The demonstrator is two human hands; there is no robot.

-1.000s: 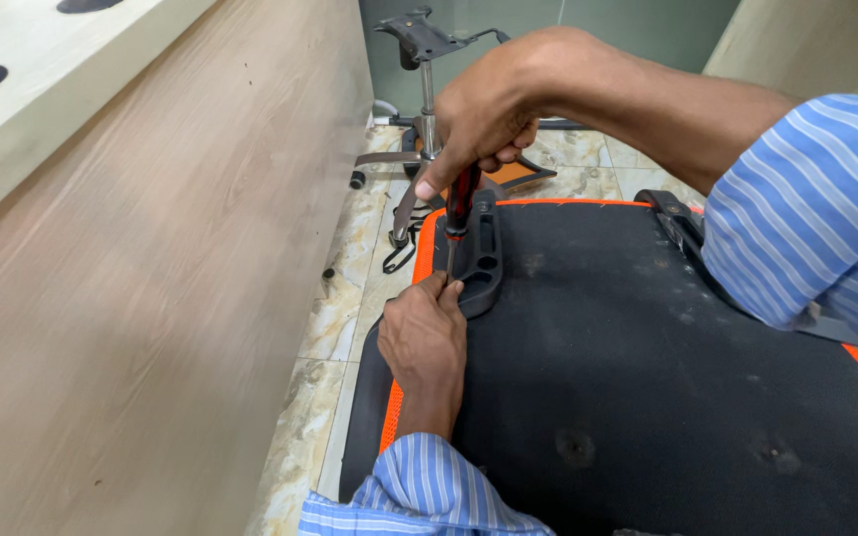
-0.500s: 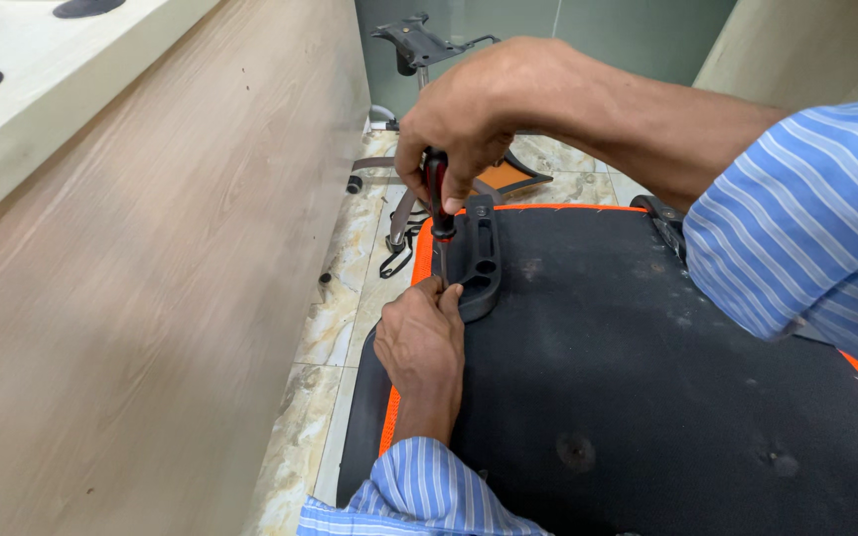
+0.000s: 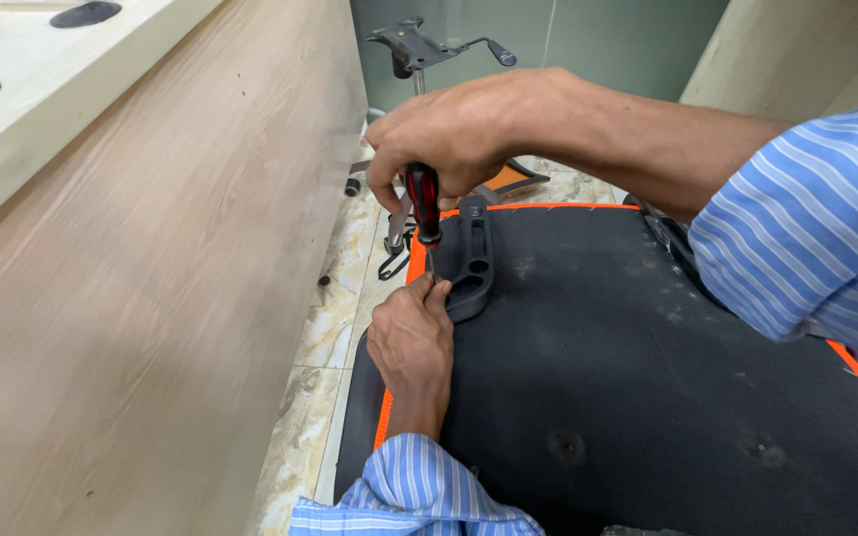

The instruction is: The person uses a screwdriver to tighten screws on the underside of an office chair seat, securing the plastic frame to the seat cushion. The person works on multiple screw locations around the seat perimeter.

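A marble-patterned tile floor (image 3: 335, 328) carries the black chair seat (image 3: 647, 377) with orange edging; a chair base (image 3: 429, 60) stands further off, beside a wooden panel (image 3: 151, 328).

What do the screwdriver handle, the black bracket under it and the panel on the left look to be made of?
Screwdriver handle: glossy red and black, probably hard plastic, going by its shine. Black bracket: moulded plastic by its look, matte, with rounded cut-outs. Panel: light wood grain with an even, flat surface, so likely laminate or veneer rather than solid wood.
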